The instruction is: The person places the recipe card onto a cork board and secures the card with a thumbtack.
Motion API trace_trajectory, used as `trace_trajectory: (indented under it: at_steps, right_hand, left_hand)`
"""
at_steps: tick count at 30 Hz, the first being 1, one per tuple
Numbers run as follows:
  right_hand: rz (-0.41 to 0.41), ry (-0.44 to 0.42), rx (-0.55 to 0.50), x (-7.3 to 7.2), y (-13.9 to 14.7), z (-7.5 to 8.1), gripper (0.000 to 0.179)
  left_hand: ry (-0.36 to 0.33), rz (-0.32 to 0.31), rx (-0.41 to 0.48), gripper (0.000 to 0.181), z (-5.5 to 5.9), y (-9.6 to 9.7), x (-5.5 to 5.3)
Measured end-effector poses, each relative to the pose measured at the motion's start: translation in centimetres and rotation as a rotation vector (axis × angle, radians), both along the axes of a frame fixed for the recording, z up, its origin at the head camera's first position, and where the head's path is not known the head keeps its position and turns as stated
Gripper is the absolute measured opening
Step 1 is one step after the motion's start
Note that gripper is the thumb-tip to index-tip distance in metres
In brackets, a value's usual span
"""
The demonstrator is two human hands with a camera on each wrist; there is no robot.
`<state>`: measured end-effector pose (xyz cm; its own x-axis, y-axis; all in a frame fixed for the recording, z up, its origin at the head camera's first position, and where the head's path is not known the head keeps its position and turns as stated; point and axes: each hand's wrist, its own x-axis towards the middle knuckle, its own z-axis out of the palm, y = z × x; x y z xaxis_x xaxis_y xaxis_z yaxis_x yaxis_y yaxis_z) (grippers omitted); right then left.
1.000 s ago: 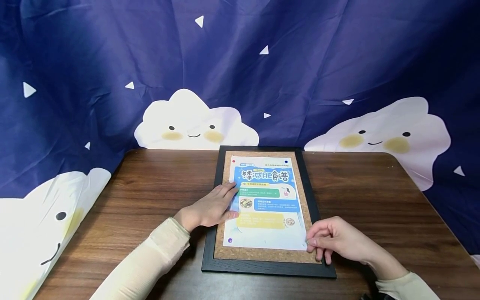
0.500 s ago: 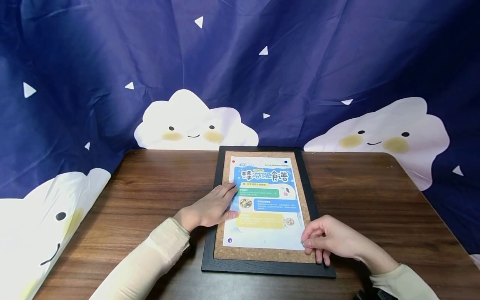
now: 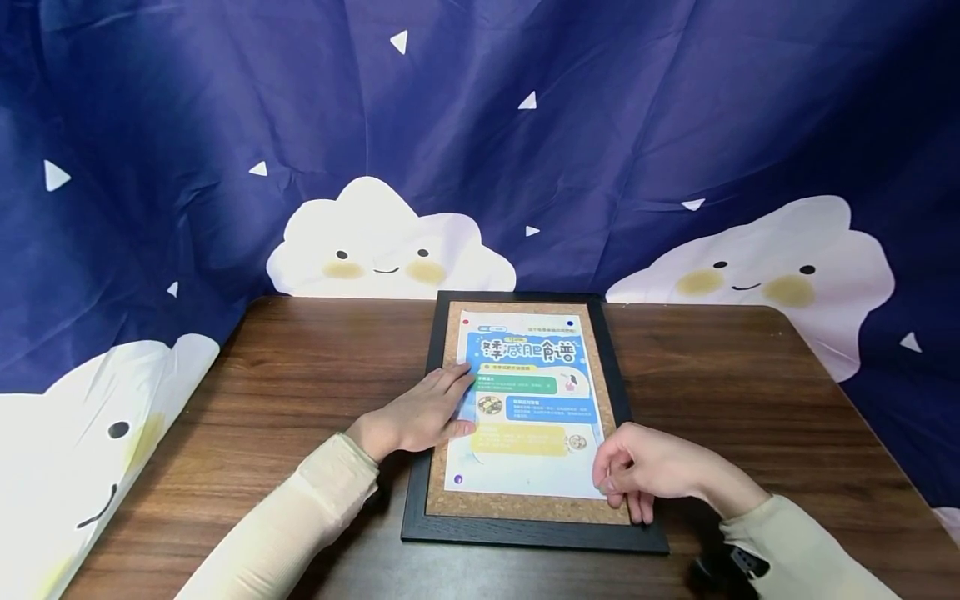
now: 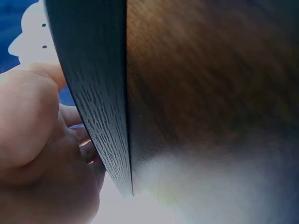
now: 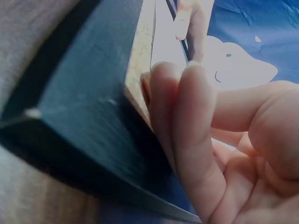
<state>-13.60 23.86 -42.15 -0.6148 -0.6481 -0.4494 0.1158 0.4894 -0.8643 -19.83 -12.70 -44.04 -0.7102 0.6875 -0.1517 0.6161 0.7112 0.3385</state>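
Observation:
A printed sheet (image 3: 525,477) lies on a cork board (image 3: 525,507) with a black frame (image 3: 540,533). Pushpins mark three of its corners: red (image 3: 466,322), blue (image 3: 570,323) and purple (image 3: 458,479). My left hand (image 3: 420,412) rests flat across the frame's left side, fingertips on the sheet's edge. At the sheet's lower right corner, my right hand (image 3: 656,467) pinches a small pushpin between thumb and index finger; the fingers mostly hide it. The right wrist view has the curled fingers (image 5: 194,116) close against the cork edge beside the black frame.
The board lies on a brown wooden table (image 3: 750,400), its far end near the table's back edge. Behind hangs a blue curtain (image 3: 600,142) with white clouds. A dark device (image 3: 748,562) sits at the right wrist.
My right hand has shifted left and slightly up, further over the sheet's lower right corner, keeping its pinch. My left hand stays in place on the board.

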Motion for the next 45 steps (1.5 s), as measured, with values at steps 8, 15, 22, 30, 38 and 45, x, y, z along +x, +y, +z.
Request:
trace_trajectory:
  at_steps: [8, 15, 22, 30, 38, 45]
  right_hand:
    - [0.06, 0.005, 0.071, -0.8, -0.5, 0.5, 0.012]
    - [0.089, -0.017, 0.088, -1.1, -0.7, 0.6, 0.012]
    - [0.11, -0.043, 0.105, -1.4, -0.6, 0.7, 0.013]
    - [0.101, -0.033, 0.119, -1.3, -0.7, 0.8, 0.013]
    - [0.08, 0.006, 0.163, -1.0, -1.3, 0.9, 0.014]
    - [0.055, 0.022, 0.258, -1.1, -2.1, 1.2, 0.016]
  left_hand:
    - [-0.003, 0.005, -0.007, 0.082, -0.1, 0.0, 0.0]
    - [0.0, 0.004, -0.016, 0.083, -0.1, 0.0, 0.1]
    - [0.018, -0.01, 0.002, 0.082, -0.3, -0.1, 0.1]
    - [0.007, -0.003, -0.004, 0.082, -0.2, -0.3, 0.1]
    - [0.003, -0.001, -0.003, 0.082, -0.1, -0.4, 0.1]
    - [0.009, 0.004, -0.006, 0.083, -0.3, -0.6, 0.2]
